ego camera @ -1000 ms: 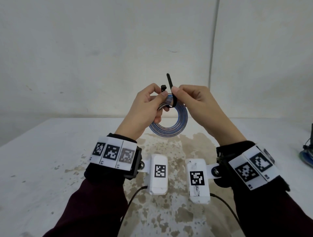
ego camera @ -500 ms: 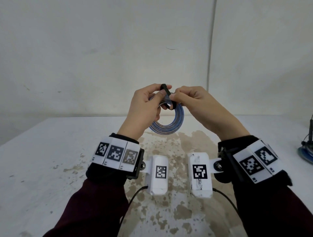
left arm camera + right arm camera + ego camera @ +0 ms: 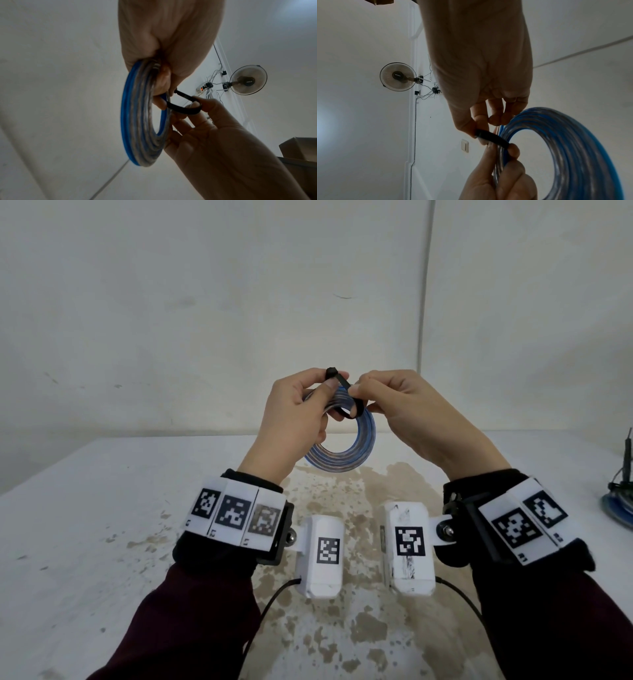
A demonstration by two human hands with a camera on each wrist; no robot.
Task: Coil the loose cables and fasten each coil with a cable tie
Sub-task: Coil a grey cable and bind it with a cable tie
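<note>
A coil of blue and silver cable hangs in the air above the table, and my left hand grips its top. A black cable tie is looped around the coil's strands, its head sticking up above my left thumb. My right hand pinches the tie's strap right beside the coil. From the left wrist, the tie makes an open loop from the coil to the right fingertips. From the right wrist, thumb and forefinger pinch the tie next to the coil.
A stained white table lies below the hands, with a plain wall close behind it. At the table's right edge sits a blue coil with a black upright piece. A wall fan and wiring show in the wrist views.
The tie's tail, which stood straight up a second ago, has been bent over into a loop on the coil. The hands have closed together and the coil has tilted flatter.
</note>
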